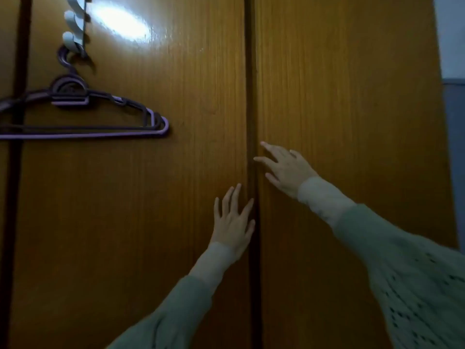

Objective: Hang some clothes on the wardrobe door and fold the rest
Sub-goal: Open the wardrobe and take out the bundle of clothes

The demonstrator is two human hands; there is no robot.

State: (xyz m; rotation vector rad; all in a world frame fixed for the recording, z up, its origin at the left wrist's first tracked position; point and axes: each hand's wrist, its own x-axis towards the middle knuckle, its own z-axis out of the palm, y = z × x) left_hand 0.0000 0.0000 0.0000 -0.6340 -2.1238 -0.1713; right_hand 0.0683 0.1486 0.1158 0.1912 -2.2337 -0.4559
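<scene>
We face two closed wooden wardrobe doors (151, 197) filling the frame. Purple hangers (100, 127) hang from a white hook rack (71, 31), upper left. Our left hand (232, 222) and right hand (286, 168), fingers spread flat, holding nothing, touch the doors beside the centre seam (251, 96).

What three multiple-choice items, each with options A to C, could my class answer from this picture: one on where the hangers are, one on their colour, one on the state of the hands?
1. Where do the hangers hang?
A. On the white hook rack on the left door
B. On the right door
C. In a hand

2. What colour are the hangers?
A. Red
B. Purple
C. Green

3. How are the hands?
A. Both gripping hangers
B. Both clenched in fists
C. Both open, fingers spread, by the gap between the doors

Key: 1 A, their hooks loop over the rack's lowest hook. 2 B, the frames show purple. 3 C, the left hand and right hand hold nothing.
</scene>
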